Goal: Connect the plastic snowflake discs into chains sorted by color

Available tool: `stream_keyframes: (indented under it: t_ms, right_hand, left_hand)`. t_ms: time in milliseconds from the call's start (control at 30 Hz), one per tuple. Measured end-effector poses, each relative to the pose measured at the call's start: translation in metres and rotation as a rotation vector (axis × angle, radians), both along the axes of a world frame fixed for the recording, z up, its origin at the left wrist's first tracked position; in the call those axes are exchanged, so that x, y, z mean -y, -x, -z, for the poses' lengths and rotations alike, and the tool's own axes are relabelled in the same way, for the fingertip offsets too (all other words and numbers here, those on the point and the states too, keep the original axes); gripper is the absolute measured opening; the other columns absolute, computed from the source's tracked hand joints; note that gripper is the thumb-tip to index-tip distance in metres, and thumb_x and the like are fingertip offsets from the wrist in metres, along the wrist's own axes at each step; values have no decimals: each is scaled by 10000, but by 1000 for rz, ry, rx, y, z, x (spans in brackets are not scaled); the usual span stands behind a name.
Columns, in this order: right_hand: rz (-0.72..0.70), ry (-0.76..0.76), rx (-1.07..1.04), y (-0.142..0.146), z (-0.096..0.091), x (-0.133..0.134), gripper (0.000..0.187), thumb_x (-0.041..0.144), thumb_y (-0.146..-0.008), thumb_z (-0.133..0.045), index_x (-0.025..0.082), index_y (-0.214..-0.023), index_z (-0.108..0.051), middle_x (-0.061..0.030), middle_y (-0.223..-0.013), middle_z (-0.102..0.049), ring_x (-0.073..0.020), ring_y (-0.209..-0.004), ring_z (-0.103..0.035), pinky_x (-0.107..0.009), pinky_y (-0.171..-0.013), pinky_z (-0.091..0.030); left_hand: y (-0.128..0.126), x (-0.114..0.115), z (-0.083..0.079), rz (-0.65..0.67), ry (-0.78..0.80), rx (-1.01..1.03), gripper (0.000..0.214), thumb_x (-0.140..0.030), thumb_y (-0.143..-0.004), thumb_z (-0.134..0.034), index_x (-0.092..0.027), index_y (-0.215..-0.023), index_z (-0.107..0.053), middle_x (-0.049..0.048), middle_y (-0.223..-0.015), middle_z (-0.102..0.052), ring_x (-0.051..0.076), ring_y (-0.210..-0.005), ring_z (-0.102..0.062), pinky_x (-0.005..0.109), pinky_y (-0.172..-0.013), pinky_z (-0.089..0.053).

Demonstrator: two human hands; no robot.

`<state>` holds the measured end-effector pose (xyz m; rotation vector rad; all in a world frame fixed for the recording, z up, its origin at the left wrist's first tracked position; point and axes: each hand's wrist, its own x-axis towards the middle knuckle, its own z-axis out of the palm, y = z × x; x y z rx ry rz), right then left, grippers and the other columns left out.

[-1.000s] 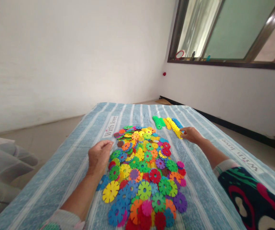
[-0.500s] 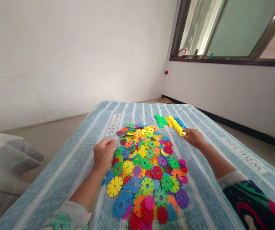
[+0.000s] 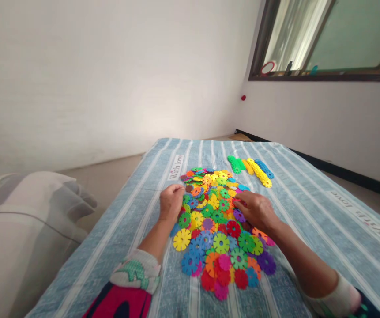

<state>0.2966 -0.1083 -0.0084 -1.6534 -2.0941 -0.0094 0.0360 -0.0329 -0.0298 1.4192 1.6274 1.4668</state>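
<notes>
A spread heap of colourful plastic snowflake discs (image 3: 221,242), notched round the edge, lies on the striped cloth. At its left edge is my left hand (image 3: 171,202), its fingers pinched together; whatever they hold is hidden. My right hand (image 3: 258,211) reaches over the right side of the heap, thumb and forefinger slightly apart near some red and purple discs. Beyond it lie rows of joined discs: a green row (image 3: 236,164), a short orange row (image 3: 247,167), a long yellow row (image 3: 259,172) and a blue row (image 3: 264,168).
The blue-and-white striped cloth (image 3: 137,265) covers the bed-like surface, with printed lettering on both sides. Pale sheer fabric (image 3: 27,221) bulges at the left. A white wall (image 3: 110,79) stands behind, and a dark-framed window (image 3: 342,39) is at the upper right.
My right hand has left the near end of the yellow row and come back to the heap. My left hand stays at the heap's left edge. The view has turned a little left.
</notes>
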Motion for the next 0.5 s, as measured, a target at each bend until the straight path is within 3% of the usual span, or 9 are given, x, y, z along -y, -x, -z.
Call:
stream_keyframes:
  t_ms: [200,500]
  right_hand:
    - [-101,-68,-23,21,-3,9,154,223,-861,-529,205,-791,-664,-23,-721,-662,-139,-661,-584,-230,-597,-343]
    - [-339,-65,-38,66,-7,21,194,177,-892,-526,191,-729,-630,-17,-726,-612,-132,-697,-561,-232,-611,-345]
  left_hand:
    - [-2,-1,1,17,6,6,224,-373,-651,-561,-187,-683,-681,7,-673,-680,205,-722,-635,294,-664,-471]
    - [-2,1,0,56,4,-16,203,-348,-665,-552,-186,-676,-673,-3,-648,-672,188,-694,-627,285,-668,-468]
